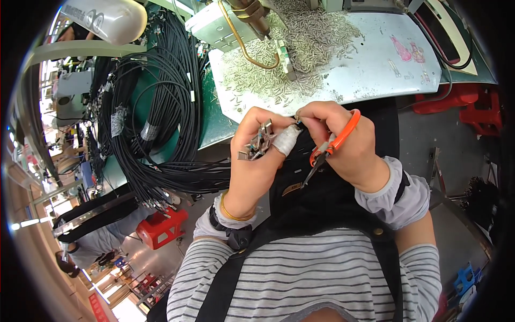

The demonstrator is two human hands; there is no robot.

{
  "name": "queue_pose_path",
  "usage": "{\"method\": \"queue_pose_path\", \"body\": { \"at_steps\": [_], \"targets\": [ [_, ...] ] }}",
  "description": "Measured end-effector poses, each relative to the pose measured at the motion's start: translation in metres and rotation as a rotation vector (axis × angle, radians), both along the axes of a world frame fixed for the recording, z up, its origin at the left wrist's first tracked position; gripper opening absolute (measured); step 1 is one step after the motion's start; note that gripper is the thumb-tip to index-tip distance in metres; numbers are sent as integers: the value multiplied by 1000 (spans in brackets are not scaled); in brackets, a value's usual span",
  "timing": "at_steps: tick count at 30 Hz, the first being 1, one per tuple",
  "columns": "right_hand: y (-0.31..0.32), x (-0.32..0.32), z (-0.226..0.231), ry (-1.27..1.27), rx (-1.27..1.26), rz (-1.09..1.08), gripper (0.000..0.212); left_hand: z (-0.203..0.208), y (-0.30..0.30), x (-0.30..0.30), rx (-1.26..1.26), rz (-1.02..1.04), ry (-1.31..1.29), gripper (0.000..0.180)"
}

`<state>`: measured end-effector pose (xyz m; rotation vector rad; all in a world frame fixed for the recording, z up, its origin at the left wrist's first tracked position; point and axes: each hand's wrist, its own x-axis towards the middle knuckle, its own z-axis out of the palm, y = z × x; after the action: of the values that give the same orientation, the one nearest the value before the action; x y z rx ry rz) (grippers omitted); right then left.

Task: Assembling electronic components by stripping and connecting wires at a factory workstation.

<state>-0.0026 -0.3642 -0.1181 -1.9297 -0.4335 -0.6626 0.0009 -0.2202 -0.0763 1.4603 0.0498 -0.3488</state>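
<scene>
My left hand [252, 166] is curled around several small metal connectors [260, 142], which lie across its fingers. One digit of it is wrapped in white tape [286, 140]. In my right hand [348, 145] hangs a pair of scissors [344, 132] with orange handles, its dark blades pointing down toward my lap. The fingertips of both hands meet in a pinch at a small dark piece [299, 121], too small to name. Both hands are in front of my black apron [306, 209], just off the table's near edge.
A machine with a copper-coloured tube [248, 53] stands over a white tabletop [370, 70] strewn with small metal pieces [316, 40]. Coiled black cables [161, 102] spread over the green bench at left. Red stools [162, 228] stand on the floor. Another person's grey clothing [102, 241] shows at left.
</scene>
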Motion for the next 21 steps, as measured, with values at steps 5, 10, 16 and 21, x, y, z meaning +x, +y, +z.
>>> {"method": "queue_pose_path", "body": {
  "at_steps": [5,10,16,21],
  "targets": [
    [0,-1,1,47,-5,43,17,1,1,1,-40,70,146,12],
    [2,-6,4,227,155,100,17,-1,-1,0,-71,97,164,9],
    [-3,-14,9,209,-75,85,11,-11,-1,-4,87,79,-107,13],
    [4,-13,7,315,60,2,8,-15,-7,-3,170,61,-377,16]
  ]
}}
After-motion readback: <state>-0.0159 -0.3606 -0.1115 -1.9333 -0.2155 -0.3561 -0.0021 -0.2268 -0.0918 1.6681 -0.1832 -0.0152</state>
